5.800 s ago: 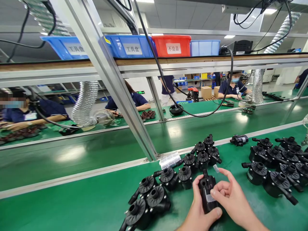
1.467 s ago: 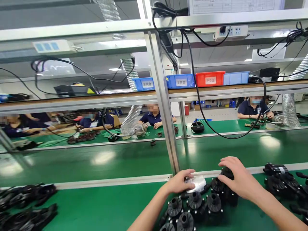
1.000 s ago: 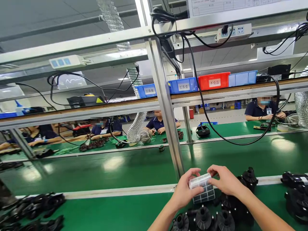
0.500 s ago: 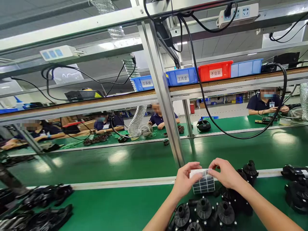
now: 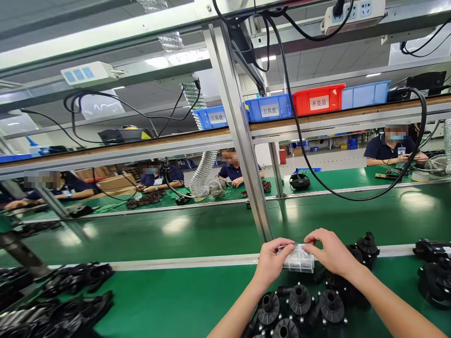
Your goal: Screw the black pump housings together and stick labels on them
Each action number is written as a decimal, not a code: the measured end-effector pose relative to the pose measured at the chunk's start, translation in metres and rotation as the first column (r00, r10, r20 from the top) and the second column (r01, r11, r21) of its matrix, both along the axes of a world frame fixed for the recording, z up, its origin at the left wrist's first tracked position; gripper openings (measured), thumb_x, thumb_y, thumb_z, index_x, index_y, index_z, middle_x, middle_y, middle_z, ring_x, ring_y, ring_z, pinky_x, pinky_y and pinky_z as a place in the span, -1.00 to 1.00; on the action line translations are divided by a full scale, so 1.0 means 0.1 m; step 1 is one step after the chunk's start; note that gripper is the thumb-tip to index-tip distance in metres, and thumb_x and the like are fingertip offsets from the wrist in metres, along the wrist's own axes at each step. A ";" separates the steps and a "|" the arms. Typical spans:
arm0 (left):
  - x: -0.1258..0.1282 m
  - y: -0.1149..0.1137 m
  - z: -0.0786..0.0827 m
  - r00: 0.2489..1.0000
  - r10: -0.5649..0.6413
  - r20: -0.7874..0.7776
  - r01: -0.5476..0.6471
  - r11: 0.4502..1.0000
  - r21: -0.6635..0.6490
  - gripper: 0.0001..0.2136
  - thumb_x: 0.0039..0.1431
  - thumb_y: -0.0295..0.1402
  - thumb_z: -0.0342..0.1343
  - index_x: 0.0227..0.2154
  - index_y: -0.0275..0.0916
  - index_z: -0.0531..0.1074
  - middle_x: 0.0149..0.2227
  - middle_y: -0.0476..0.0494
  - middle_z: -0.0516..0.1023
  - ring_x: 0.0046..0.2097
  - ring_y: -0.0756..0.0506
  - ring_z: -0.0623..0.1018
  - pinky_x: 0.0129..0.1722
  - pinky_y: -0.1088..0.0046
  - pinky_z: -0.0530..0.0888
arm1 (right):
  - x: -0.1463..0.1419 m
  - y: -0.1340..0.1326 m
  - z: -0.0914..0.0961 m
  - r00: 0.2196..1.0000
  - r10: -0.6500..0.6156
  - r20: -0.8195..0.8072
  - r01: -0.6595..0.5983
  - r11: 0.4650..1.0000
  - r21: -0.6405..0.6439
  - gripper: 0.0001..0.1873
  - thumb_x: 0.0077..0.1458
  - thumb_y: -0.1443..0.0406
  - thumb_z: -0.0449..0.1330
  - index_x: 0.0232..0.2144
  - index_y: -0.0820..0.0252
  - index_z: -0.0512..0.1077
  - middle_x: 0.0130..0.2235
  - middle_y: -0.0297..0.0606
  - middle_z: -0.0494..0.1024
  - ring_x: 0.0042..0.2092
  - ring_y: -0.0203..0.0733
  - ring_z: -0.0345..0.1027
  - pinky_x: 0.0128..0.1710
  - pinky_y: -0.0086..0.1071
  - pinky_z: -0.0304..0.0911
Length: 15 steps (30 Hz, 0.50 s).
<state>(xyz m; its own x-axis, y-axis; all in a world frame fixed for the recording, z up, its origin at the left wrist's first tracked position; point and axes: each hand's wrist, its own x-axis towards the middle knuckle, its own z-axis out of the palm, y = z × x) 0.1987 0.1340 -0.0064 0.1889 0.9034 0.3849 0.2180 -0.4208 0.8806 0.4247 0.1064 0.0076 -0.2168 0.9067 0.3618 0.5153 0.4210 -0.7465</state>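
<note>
Both hands hold up a small shiny sheet of labels [image 5: 299, 258] above the green bench. My left hand [image 5: 271, 263] pinches its left edge, and my right hand [image 5: 329, 253] pinches the top right corner with curled fingers. Below the hands sit several black pump housings [image 5: 299, 305] with round ports facing up. More black pumps [image 5: 364, 244] lie just right of my right hand.
A slanted aluminium post [image 5: 239, 136] rises just behind the hands. A green conveyor belt [image 5: 158, 230] runs across. More black pumps lie at the left [image 5: 63, 300] and right [image 5: 433, 277]. Seated workers face me across the line under a shelf with blue and red bins [image 5: 319, 99].
I put the pump I held earlier down, picked the label sheet up from the bench and raised it in both hands. In the last half second the sheet tilted flatter.
</note>
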 end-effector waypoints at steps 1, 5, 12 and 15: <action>0.00 0.00 -0.01 1.000 0.007 0.007 -0.007 1.000 0.011 -0.80 0.15 -0.22 0.33 -0.33 -0.23 0.76 -0.35 -0.17 0.77 -0.34 -0.13 0.61 -0.33 0.44 0.46 | 0.01 0.00 0.01 1.000 -0.009 -0.023 0.009 1.000 -0.012 -0.83 0.28 0.18 0.27 -0.19 0.13 0.58 -0.15 -0.21 0.63 -0.06 -0.02 0.45 0.01 -0.15 0.28; -0.01 0.01 -0.01 0.999 0.028 0.032 -0.030 0.998 0.049 -0.84 0.09 -0.24 0.37 -0.35 -0.20 0.77 -0.37 -0.14 0.76 -0.35 -0.11 0.61 -0.33 0.46 0.46 | 0.01 -0.03 0.03 0.995 -0.012 -0.094 0.007 0.998 -0.062 -0.77 0.26 0.13 0.27 -0.20 0.15 0.59 -0.15 -0.21 0.65 -0.06 -0.02 0.49 0.00 -0.16 0.32; -0.01 0.00 0.00 0.998 0.032 0.058 -0.036 0.997 0.069 -0.88 0.07 -0.28 0.39 -0.38 -0.19 0.76 -0.39 -0.12 0.75 -0.35 -0.10 0.62 -0.33 0.47 0.48 | -0.04 -0.03 0.04 0.978 0.042 -0.203 -0.064 0.993 -0.104 -0.74 0.24 0.11 0.21 -0.32 0.19 0.50 -0.24 -0.24 0.63 -0.19 -0.10 0.52 -0.14 -0.28 0.40; 0.00 -0.01 0.01 0.997 0.034 0.071 -0.038 0.997 0.066 -0.88 0.05 -0.28 0.40 -0.38 -0.20 0.75 -0.38 -0.13 0.75 -0.34 -0.11 0.64 -0.33 0.47 0.49 | -0.04 -0.04 0.04 0.978 0.034 -0.204 -0.052 0.995 -0.083 -0.75 0.24 0.12 0.22 -0.33 0.18 0.51 -0.27 -0.25 0.61 -0.21 -0.10 0.51 -0.14 -0.28 0.39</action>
